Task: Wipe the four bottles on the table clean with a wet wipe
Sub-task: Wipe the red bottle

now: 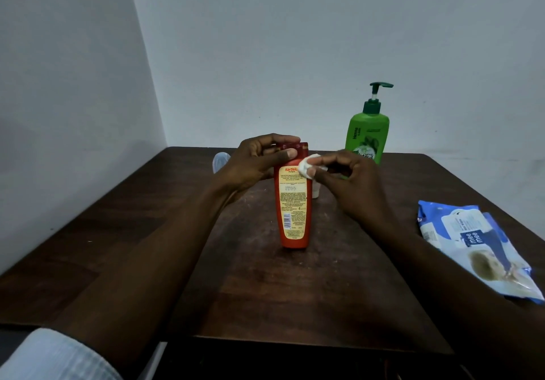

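my left hand point(256, 161) grips cap end of red plastic shampoo bottle point(293, 202), upright mid tabletop point(118, 232) | my right hand point(351, 185) pinches balled white wet wipe point(306, 167) against its upper side | green pump bottle point(367, 131) behind

Dark wooden table point(118, 247), pale walls point(295, 40)

Left hand point(259, 161) gripping red bottle point(293, 211), right hand point(351, 185) pinching wipe point(306, 168)
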Demonstrator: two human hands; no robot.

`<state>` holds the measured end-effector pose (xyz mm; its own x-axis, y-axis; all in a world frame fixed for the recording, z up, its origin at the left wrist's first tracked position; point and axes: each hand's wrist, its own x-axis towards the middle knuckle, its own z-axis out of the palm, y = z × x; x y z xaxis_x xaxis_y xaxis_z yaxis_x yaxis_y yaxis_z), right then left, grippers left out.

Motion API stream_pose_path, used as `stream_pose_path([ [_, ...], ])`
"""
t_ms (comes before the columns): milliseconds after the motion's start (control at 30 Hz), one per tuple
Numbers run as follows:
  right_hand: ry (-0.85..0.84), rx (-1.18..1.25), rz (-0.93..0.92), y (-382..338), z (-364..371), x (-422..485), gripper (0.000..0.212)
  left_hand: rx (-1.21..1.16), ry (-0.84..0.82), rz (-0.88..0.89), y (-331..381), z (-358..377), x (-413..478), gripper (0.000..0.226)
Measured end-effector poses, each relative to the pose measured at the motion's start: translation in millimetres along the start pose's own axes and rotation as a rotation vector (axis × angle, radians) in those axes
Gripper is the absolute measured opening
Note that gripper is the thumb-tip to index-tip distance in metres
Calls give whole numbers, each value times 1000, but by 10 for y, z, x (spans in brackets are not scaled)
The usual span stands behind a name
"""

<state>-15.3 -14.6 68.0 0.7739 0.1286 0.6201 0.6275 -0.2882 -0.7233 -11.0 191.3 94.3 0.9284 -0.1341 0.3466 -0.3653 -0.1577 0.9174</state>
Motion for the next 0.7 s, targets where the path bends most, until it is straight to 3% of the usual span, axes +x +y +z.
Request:
stream_pose_path([
  [200, 17, 45, 19, -65, -15, 132, 19, -151, -53, -57, 22, 133, 0, 20],
  [400, 64, 93, 1, -100, 67, 92, 18, -318, 90, -91, 24, 341, 25, 4],
  [700, 38, 63, -63, -99, 286, -110, 17, -512, 178, -101, -48, 263, -38, 10],
])
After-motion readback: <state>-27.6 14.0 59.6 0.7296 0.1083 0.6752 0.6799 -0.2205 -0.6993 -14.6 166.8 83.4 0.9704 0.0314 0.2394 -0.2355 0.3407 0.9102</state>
